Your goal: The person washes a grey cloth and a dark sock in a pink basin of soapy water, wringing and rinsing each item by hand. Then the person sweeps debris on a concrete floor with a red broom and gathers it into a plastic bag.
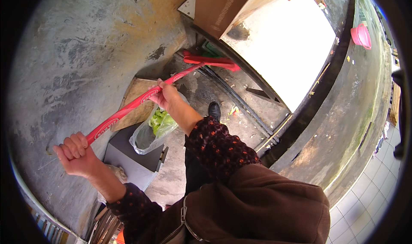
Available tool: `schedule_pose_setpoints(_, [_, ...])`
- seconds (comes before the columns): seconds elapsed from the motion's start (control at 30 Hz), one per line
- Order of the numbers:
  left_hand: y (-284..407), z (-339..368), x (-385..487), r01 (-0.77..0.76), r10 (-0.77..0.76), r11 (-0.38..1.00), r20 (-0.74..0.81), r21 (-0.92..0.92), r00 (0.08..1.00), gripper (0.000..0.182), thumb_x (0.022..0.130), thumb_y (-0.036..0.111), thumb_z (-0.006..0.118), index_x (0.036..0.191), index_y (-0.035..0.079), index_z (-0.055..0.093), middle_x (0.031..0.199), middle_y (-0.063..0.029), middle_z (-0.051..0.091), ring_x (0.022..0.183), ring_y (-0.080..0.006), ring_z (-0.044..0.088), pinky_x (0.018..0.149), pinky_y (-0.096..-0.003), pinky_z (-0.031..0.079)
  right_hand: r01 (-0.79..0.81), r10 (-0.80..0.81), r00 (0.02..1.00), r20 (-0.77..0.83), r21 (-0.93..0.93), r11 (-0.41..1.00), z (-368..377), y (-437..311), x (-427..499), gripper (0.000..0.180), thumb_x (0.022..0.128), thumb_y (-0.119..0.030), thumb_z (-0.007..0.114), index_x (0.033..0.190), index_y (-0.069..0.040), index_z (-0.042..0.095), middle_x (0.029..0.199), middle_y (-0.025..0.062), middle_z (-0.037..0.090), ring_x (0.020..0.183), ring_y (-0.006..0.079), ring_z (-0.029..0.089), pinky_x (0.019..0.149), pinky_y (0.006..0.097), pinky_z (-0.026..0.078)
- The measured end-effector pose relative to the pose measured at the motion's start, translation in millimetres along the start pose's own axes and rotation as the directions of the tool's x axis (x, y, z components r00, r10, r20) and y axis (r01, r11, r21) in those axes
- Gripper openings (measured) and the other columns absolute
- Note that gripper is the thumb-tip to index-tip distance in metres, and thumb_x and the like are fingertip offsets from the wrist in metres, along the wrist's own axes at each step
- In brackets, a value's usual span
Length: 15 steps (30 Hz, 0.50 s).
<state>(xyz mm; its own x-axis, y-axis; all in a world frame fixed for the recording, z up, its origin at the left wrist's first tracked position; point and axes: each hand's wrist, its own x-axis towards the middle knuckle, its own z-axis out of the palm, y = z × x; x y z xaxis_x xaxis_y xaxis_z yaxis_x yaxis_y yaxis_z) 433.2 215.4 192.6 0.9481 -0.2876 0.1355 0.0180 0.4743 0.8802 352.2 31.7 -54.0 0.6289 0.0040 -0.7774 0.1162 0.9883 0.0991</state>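
Note:
A red broom handle [127, 108] that bears white lettering slants from the lower left up towards the centre. Around its near end my left hand [76, 154] is closed in a fist. My right hand [164, 96] grips the shaft farther along, its palm turned up beneath it. The red broom head [210, 61] rests low by the concrete floor, partly under the table's edge; its bristles are only partly seen. Below my right forearm lies a clear plastic bag [149, 144] with green leafy vegetables [159, 121] inside.
The bag sits on a grey cabinet [124, 144] beside a wooden board [136, 99]. A cardboard box [209, 12] stands on the white-topped table [283, 54]. Dark metal bars [238, 99] run low across the floor among vegetable scraps [234, 110]. A concrete wall [74, 57] rises left.

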Motion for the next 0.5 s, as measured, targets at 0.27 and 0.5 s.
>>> schedule_pose_setpoints(0.27, [113.4, -35.6, -28.6, 0.110, -0.106, 0.994, 0.197, -0.008, 0.975, 0.052, 0.103, 0.026, 0.037, 0.052, 0.020, 0.027, 0.045, 0.0042, 0.026, 0.041, -0.0083, 0.021, 0.044, -0.0260, 0.023, -0.076, 0.078, 0.996, -0.051, 0.029, 0.997, -12.3, 84.7, -94.0, 0.017, 0.099, -0.017, 0.045, 0.101, -0.001, 0.049, 0.086, 0.0116, 0.061, 0.083, 0.0269, 0.067, 0.068, 0.0451, 0.062])
schedule_pose_setpoints(0.5, [45.8, -32.4, -59.2, 0.004, 0.036, 0.985, -0.225, 0.174, 0.974, 0.052, 0.103, 0.027, 0.037, 0.054, 0.018, 0.023, 0.049, 0.0027, 0.019, 0.045, -0.0109, 0.019, 0.048, -0.0298, 0.022, -0.167, 0.144, 0.969, -0.201, -0.104, 0.980, -13.1, 77.5, -21.4, 0.016, 0.098, -0.015, 0.046, 0.107, -0.001, 0.047, 0.090, 0.0142, 0.060, 0.087, 0.0291, 0.066, 0.073, 0.0469, 0.061])
